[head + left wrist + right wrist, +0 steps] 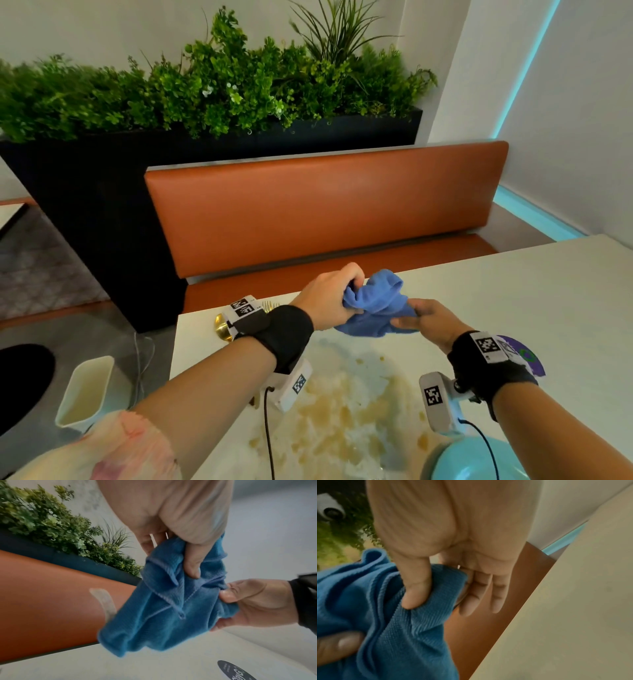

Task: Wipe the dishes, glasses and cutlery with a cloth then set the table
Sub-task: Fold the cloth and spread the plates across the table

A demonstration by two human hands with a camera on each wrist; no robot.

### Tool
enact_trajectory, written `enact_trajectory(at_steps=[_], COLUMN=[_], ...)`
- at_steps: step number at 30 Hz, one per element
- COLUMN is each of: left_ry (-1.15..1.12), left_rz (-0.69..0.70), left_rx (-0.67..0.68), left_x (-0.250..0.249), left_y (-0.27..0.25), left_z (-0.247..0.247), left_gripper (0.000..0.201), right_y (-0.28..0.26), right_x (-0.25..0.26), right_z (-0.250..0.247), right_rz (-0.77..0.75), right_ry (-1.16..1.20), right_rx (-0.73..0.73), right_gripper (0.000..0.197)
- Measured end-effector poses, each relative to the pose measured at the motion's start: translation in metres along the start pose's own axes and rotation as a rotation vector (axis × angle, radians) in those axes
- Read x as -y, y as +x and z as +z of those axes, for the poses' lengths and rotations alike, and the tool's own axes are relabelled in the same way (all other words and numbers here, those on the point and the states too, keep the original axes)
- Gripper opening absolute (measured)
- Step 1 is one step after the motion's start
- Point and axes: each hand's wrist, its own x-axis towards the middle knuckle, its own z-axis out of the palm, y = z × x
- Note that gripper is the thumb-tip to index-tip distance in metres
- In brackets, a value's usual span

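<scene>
Both of my hands hold a crumpled blue cloth (376, 305) in the air above the far edge of the white table (513, 291). My left hand (352, 299) grips its left side with curled fingers and thumb (193, 566). My right hand (404, 315) pinches the right side between the thumb (414, 595) and the fingers behind the fabric, with two fingers (479, 595) straight beside the cloth (385, 615). I cannot tell whether anything is wrapped inside. Gold cutlery (222, 329) lies at the table's left edge, partly hidden by my left wrist. A teal dish (479, 459) sits at the near right.
The table top has brown mottled marks (342, 411) in front of me. A round purple disc (524, 356) lies by my right wrist. An orange bench (325, 212) runs behind the table, with a black planter (102, 205) of greenery beyond. A white container (85, 394) stands on the floor at left.
</scene>
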Motion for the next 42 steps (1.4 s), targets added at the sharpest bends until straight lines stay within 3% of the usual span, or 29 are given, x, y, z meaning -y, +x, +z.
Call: enact_trajectory(at_steps=[2, 5, 11, 13, 16, 19, 20, 22, 24, 26, 27, 33, 35, 42], left_ry=[-0.018, -0.036, -0.433, -0.410, -0.283, -0.088, -0.019, 0.125, 0.319, 0.518, 0.598, 0.767, 0.834, 0.846], left_rz=[-0.046, -0.103, -0.381, -0.414, -0.398, -0.343, -0.349, -0.363, -0.343, -0.317, -0.312, -0.282, -0.271, -0.310], left_rx=[0.004, 0.061, 0.096, 0.116, 0.143, 0.116, 0.103, 0.078, 0.066, 0.061, 0.052, -0.251, -0.162, 0.515], left_x=[0.004, 0.011, 0.001, 0.000, 0.000, 0.009, 0.013, 0.023, 0.030, 0.040, 0.044, 0.052, 0.057, 0.083], left_y=[0.001, 0.002, 0.009, 0.015, 0.024, 0.030, 0.031, 0.034, 0.037, 0.043, 0.048, 0.068, 0.062, 0.028], left_z=[-0.002, -0.003, 0.002, 0.008, 0.016, 0.019, 0.019, 0.019, 0.015, 0.008, 0.002, -0.023, -0.016, 0.043], left_gripper=[0.037, 0.069, 0.066, 0.074, 0.073, 0.020, 0.016, 0.025, 0.012, 0.015, 0.020, 0.024, 0.022, 0.025], right_y=[0.001, 0.001, 0.007, 0.010, 0.015, 0.024, 0.027, 0.036, 0.045, 0.057, 0.064, 0.090, 0.091, 0.098], right_x=[0.004, 0.016, 0.047, 0.056, 0.068, 0.076, 0.077, 0.076, 0.072, 0.069, 0.068, 0.068, 0.054, -0.039], right_z=[-0.004, -0.008, -0.011, -0.012, -0.016, -0.026, -0.030, -0.036, -0.038, -0.037, -0.035, -0.019, -0.016, -0.001], right_rz=[-0.034, -0.089, -0.133, -0.143, -0.142, -0.146, -0.132, -0.092, -0.064, -0.034, -0.026, -0.182, -0.184, 0.126], right_ry=[0.021, -0.003, -0.248, -0.289, -0.343, -0.325, -0.332, -0.378, -0.402, -0.462, -0.500, -0.414, -0.445, -0.679], right_rx=[-0.063, -0.101, -0.043, -0.023, 0.015, 0.018, 0.018, 0.011, -0.037, -0.109, -0.145, -0.360, -0.320, 0.144], right_gripper=[0.008, 0.018, 0.019, 0.019, 0.031, 0.040, 0.038, 0.028, 0.021, 0.006, 0.012, 0.013, 0.015, 0.009])
